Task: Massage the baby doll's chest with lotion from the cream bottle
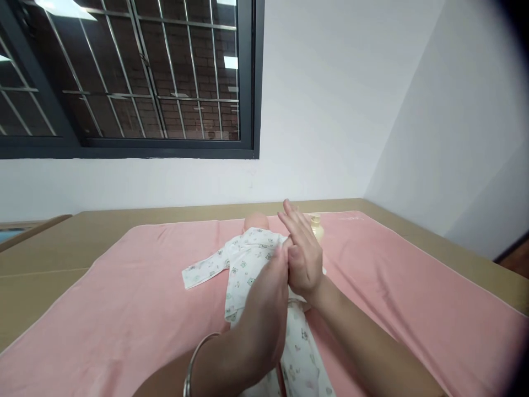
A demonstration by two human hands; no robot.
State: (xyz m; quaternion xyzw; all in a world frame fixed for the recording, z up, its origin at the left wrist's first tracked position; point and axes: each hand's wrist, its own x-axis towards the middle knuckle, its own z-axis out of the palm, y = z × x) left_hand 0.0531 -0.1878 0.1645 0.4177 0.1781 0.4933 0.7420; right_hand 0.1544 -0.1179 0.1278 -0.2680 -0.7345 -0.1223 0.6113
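Note:
My left hand [264, 303] and my right hand [305, 256] are pressed palm to palm above the body of a doll, and nothing shows between them. The right hand's fingers are stretched out, pointing up and away from me. The left hand seems flat against it, its fingertips mostly hidden. A metal bangle [194, 361] circles my left wrist. The doll [256, 220] lies under my hands, in a white patterned top [243, 267] and matching trousers [303, 347]. One sleeve reaches out to the left; my hands and forearms cover part of its body.
A pink blanket [165, 309] is spread beneath the doll on a tan surface [103, 237]. Behind my right hand stands a small pale yellow bottle [317, 227], partly covered. White walls [330, 110] and a barred window [165, 77] rise beyond.

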